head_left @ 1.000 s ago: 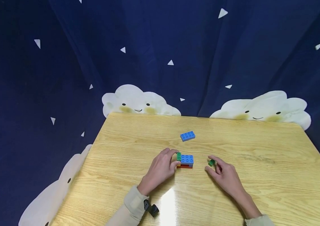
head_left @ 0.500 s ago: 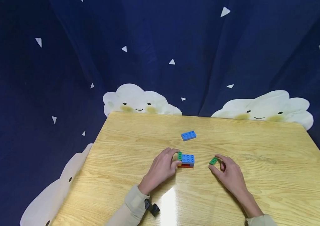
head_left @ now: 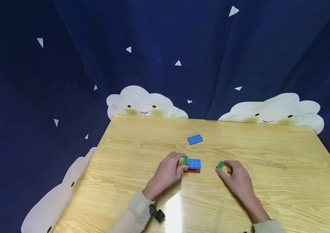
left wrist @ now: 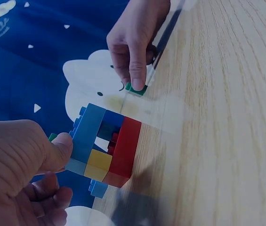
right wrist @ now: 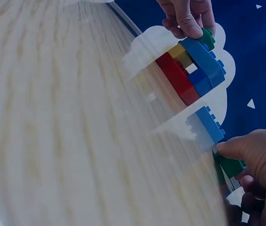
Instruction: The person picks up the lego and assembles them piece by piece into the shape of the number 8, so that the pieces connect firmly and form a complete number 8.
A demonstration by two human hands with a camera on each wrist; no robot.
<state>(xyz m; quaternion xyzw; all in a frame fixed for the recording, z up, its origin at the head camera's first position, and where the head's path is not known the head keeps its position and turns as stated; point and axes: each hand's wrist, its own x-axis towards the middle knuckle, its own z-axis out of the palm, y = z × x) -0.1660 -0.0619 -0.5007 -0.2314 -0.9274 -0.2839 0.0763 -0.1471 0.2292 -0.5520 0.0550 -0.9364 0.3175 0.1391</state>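
My left hand (head_left: 166, 171) pinches a green toy brick (head_left: 185, 160) at the left end of a small brick stack. Beside that green piece, a blue brick (head_left: 194, 162) forms the rest of the top. Below, the left wrist view shows a yellow brick (left wrist: 99, 162) at one end, a gap in the middle and a long red brick (left wrist: 125, 148) as the base. To the right of the stack, my right hand (head_left: 237, 178) holds a second green brick (head_left: 220, 165) between thumb and fingertips, its two studs facing up. This brick is apart from the stack.
A loose blue brick (head_left: 195, 139) with several studs lies behind the stack on the wooden table (head_left: 141, 139). A dark blue curtain (head_left: 153, 38) with white clouds hangs along the table's far edge. A black wrist device (head_left: 157, 213) sits at the left cuff.
My right hand has moved slightly right and turned its green brick, so both studs now show. The left hand keeps its pinch on the stack, which stays in place.
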